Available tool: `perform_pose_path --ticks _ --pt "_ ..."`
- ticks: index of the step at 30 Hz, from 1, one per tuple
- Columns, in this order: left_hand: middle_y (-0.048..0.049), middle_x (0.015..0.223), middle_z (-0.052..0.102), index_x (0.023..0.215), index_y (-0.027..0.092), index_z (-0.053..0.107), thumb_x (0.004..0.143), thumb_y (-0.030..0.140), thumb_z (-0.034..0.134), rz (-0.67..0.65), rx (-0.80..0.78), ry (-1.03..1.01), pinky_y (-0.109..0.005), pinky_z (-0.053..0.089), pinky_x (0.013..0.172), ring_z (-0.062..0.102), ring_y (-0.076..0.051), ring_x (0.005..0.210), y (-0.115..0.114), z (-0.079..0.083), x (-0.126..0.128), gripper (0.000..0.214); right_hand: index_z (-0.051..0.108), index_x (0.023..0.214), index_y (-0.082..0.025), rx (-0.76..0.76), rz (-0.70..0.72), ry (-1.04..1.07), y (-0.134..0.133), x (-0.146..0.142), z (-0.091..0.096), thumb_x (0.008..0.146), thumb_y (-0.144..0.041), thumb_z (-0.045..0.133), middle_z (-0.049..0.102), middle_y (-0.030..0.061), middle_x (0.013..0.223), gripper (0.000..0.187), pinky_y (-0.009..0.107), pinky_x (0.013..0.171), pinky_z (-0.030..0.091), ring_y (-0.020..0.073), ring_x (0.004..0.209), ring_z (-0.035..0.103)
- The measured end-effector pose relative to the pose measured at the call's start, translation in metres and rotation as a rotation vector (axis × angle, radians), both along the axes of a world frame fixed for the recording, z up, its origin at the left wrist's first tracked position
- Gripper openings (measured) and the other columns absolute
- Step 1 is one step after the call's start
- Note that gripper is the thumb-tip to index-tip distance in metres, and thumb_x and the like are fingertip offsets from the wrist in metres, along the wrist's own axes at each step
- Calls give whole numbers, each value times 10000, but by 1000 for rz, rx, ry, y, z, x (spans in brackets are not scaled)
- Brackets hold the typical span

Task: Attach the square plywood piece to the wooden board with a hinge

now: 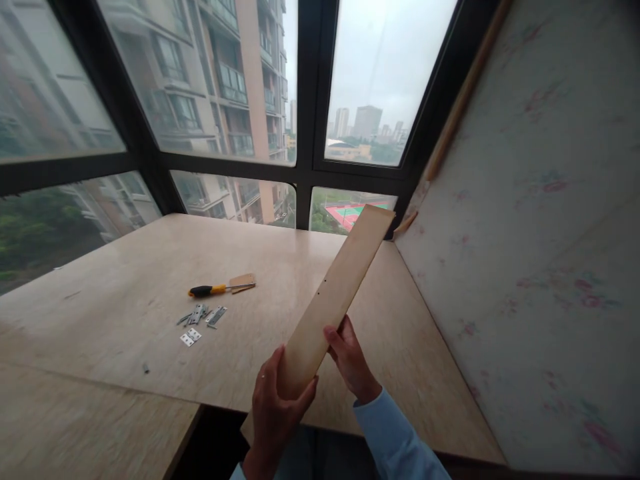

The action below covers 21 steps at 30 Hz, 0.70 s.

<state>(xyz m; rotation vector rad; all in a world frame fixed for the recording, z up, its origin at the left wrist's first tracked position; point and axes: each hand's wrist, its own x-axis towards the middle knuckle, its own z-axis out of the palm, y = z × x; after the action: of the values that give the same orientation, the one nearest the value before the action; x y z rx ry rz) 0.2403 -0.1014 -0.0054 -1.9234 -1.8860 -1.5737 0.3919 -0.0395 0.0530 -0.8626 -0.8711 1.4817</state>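
Observation:
I hold a long pale wooden board [336,291] up over the table, slanting away toward the window corner. My left hand [277,408] wraps round its near end from below. On the board's right edge, a little further up, my right hand [350,360] grips it with fingers curled. Two small holes show near the board's middle.
On the wooden table [125,293] lie a yellow-and-black screwdriver [220,289], a small wooden piece [243,281] and several small metal hinges [200,320]. A pale wall panel [530,233] closes the right side. Large dark-framed windows stand behind the table.

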Motion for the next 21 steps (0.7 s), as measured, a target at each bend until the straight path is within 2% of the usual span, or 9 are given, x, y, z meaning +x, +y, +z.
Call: perform_pose_path --ticks 3,5,9,12,15,18,21 --pt "-189 1214 626 1377 129 466 820 537 713 8 17 20 -504 580 883 644 -344 1090 -2 1 24 733 532 1152 -220 -2 -12 -28 2 11 5 747 -556 794 639 45 1081 588 297 802 546 182 957 612" --pt "-212 1287 585 1414 128 426 847 530 688 -34 -17 11 -543 549 940 600 -364 1179 -7 1 38 743 535 1164 -213 17 -23 -70 5 23 9 742 -561 793 654 50 1055 605 287 762 543 182 920 619" --pt "-216 1438 496 1488 150 328 894 525 631 -260 -277 -178 -553 496 1028 518 -356 1317 -16 -2 54 765 556 1182 -204 52 -39 -117 11 52 20 757 -538 785 676 65 1094 588 271 720 532 188 912 639" --pt "-206 1423 521 1481 142 348 909 568 572 -428 -489 -453 -498 516 1008 563 -319 1274 -15 -3 54 747 565 1171 -194 37 -4 -125 12 74 27 758 -521 787 684 78 1131 571 270 685 526 194 900 657" --pt "-203 1325 600 1375 117 488 884 668 512 -478 -620 -694 -477 523 985 600 -314 1221 -4 1 47 738 563 1171 -189 -13 9 -168 12 94 29 723 -531 809 698 81 1113 615 283 679 532 205 888 672" --pt "-192 1224 658 1218 121 608 836 716 522 -464 -665 -753 -473 526 954 631 -325 1158 9 5 40 713 566 1154 -181 -71 16 -205 11 110 21 687 -543 825 711 87 1089 645 300 686 540 219 886 686" --pt "-182 1156 682 1136 124 642 806 721 545 -458 -671 -729 -468 524 929 654 -325 1089 19 6 37 689 564 1150 -172 -120 28 -190 11 119 6 671 -522 836 713 100 1103 653 316 698 551 242 927 695"
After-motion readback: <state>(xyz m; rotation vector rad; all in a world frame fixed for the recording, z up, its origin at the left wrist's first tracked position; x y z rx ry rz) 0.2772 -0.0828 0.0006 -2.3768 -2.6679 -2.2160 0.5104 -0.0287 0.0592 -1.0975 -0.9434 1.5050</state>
